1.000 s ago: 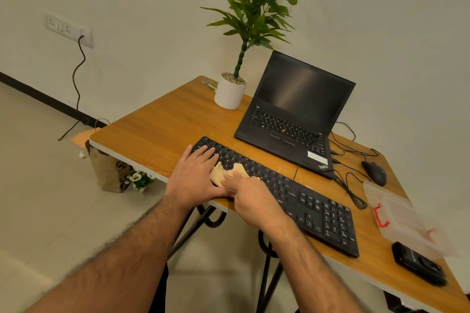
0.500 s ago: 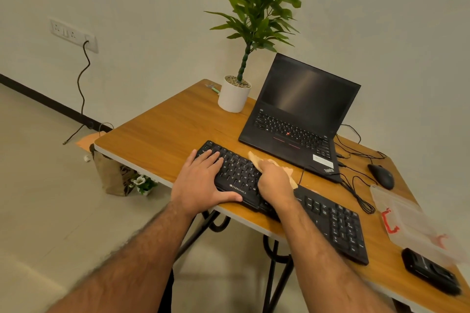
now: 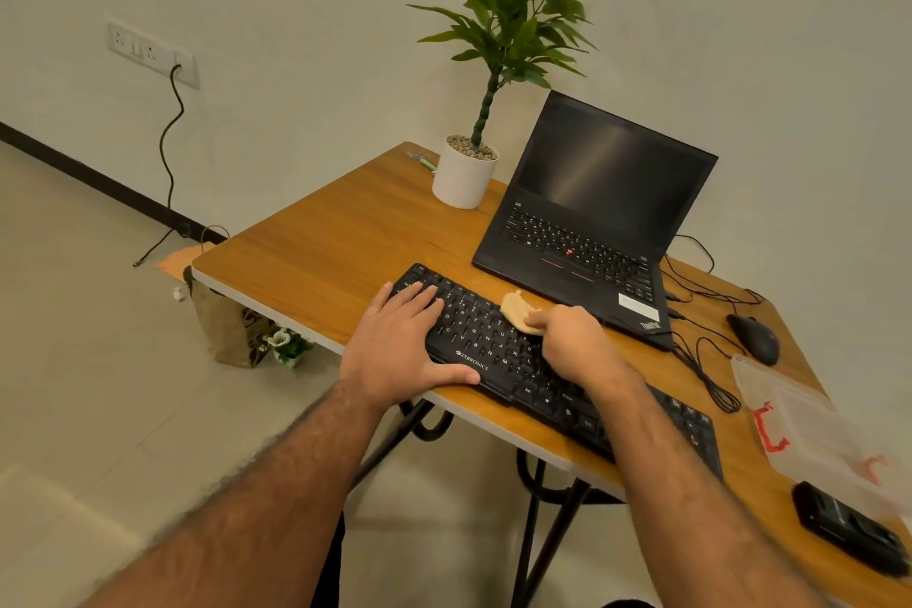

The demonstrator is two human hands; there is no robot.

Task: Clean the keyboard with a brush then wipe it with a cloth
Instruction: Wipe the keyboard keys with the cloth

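On the near edge of the wooden table [image 3: 321, 247] the black keyboard [image 3: 498, 351] lies slantwise, its long axis running from the far left down to the near right, where it passes under the person's right forearm. The left hand [image 3: 399, 351] rests flat on the left end, fingers straight over the keys and the thumb along the front rim, so it seems to hold the board steady. The right hand [image 3: 572, 346] has its fingers curled around a small beige cloth [image 3: 518, 311] and presses it on the upper key rows near the middle, just in front of the laptop [image 3: 592, 232]. I see no brush anywhere, so I judge the wiping step is in progress. The unwiped stretch, as far as I can judge, lies to the right along that axis, nearer the right hand. The two hands are apart, with keys showing between them.
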